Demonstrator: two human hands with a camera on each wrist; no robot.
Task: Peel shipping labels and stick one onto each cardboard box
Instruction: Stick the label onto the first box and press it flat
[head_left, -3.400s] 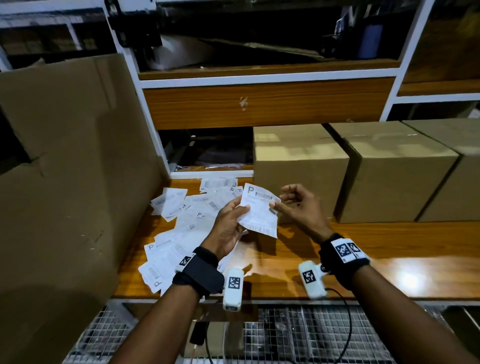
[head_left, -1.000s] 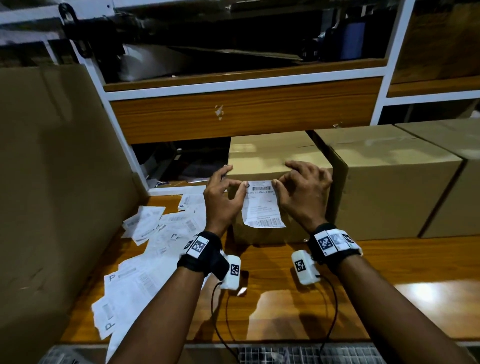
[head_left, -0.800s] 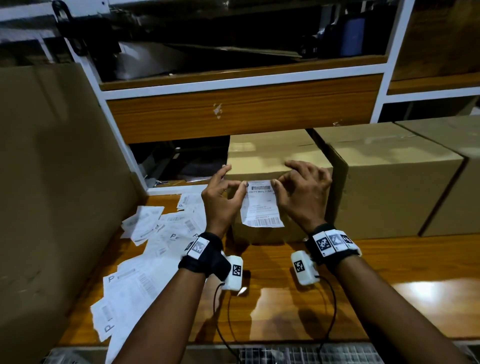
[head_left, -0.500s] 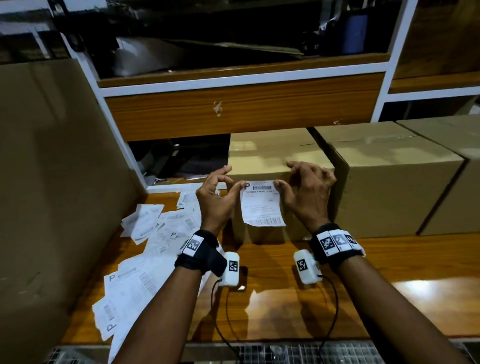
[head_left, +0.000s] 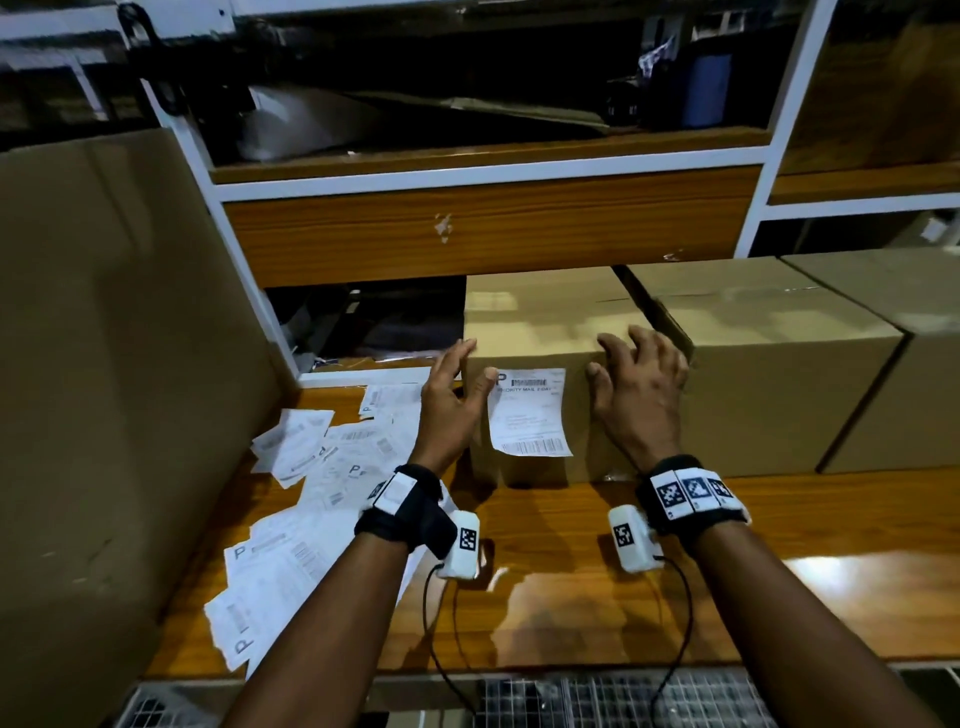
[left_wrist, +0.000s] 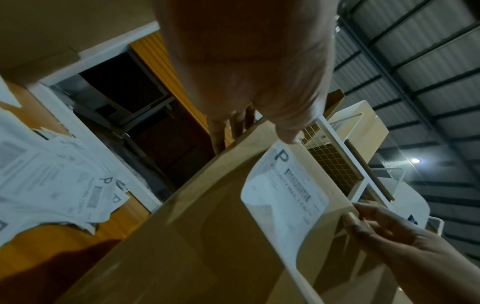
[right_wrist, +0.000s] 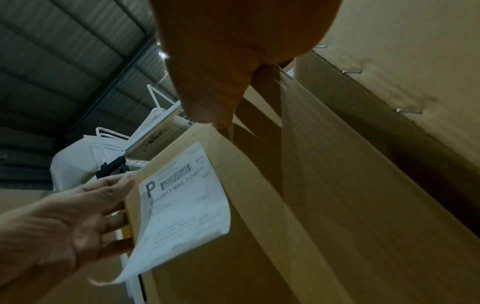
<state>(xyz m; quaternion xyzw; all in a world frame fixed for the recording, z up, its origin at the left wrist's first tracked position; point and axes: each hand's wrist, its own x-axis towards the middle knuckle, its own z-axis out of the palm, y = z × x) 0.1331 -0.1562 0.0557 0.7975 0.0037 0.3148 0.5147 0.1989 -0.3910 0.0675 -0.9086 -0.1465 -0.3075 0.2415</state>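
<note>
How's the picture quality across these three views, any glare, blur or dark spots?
Head view: dim overall, with a bright glare patch on the wooden benchtop and wide-angle bending of the shelf frame. Left wrist view: the left hand is close and soft, and the loose labels are smeared. Right wrist view: the right hand is dark, but the shipping label is readable.

Counts on the wooden bench

Three cardboard boxes (head_left: 550, 332) are seen in a row, one shipping label (head_left: 530, 410) is stuck on, a heap of loose labels (head_left: 311, 467) uncounted, and two hands.

Label (head_left: 529, 415) small print blurred; right-hand box (head_left: 924, 332) cut by frame edge.
</note>
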